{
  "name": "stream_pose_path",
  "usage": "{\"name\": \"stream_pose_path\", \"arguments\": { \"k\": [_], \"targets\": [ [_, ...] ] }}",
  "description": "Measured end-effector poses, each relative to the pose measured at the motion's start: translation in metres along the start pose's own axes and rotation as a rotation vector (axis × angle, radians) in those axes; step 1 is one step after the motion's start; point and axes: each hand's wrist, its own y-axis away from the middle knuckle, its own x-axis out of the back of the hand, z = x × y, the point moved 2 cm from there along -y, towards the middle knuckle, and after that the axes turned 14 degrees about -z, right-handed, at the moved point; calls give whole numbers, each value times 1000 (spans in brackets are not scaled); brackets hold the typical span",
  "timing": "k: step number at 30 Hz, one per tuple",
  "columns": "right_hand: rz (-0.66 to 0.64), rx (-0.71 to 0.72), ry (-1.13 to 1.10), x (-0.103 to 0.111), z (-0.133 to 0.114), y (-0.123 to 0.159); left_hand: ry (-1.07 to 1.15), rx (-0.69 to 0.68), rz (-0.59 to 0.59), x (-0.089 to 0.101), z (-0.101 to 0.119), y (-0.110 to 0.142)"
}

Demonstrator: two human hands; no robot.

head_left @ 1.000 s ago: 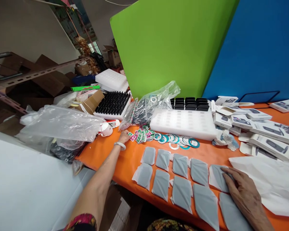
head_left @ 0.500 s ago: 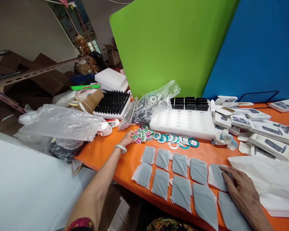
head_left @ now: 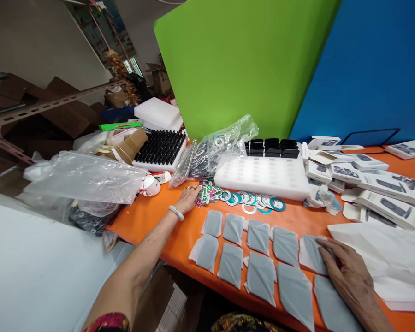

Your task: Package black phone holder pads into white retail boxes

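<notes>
My left hand (head_left: pixel 187 199) reaches to the left edge of a pile of small green, pink and white printed cards (head_left: pixel 209 193). Its fingers are curled together at the cards, with their tips partly hidden. My right hand (head_left: pixel 349 272) rests with outstretched fingers on a grey flat piece in white wrapping (head_left: pixel 311 251), at the right end of the back row. Several similar grey wrapped pieces (head_left: pixel 258 236) lie in two rows on the orange table cover (head_left: pixel 141 221). Teal and white rings (head_left: pixel 277 204) overlap in a line right of the cards.
Behind the rings stands a white foam tray (head_left: pixel 259 175), with black parts (head_left: pixel 272 147) beyond it. A clear bag (head_left: pixel 210 154) sits beside it. White boxes (head_left: pixel 387 207) and white sheets (head_left: pixel 376 249) cover the right side. A white cup-like object (head_left: pixel 151 186) stands at left.
My left hand has moved slightly right and farther over the cards; the pink and green card at its fingertips has shifted or is now covered. My right hand stays in place.
</notes>
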Motion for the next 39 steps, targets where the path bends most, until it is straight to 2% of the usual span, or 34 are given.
{"name": "stream_pose_path", "arguments": {
  "k": [5,13,18,23,26,32,39],
  "targets": [
    [-5,-17,-10,0,1,0,-7,-27,-50,3,-7,-8],
    [-20,-49,-28,-1,1,-1,53,38,-89,2,-25,-21],
    [-21,-36,-21,2,1,-2,61,21,-28,-3,-20,-14],
    [-82,-28,-29,8,-4,-4,68,-6,59,-11,-12,1],
    [-40,-26,-22,8,-6,-4,60,-36,86,-12,-10,6],
    [-16,-26,-8,6,-6,-2,42,-81,77,-11,-13,3],
    [-21,-19,-28,8,-7,-4,2,-75,-6,-8,-19,-11]
  ]
}}
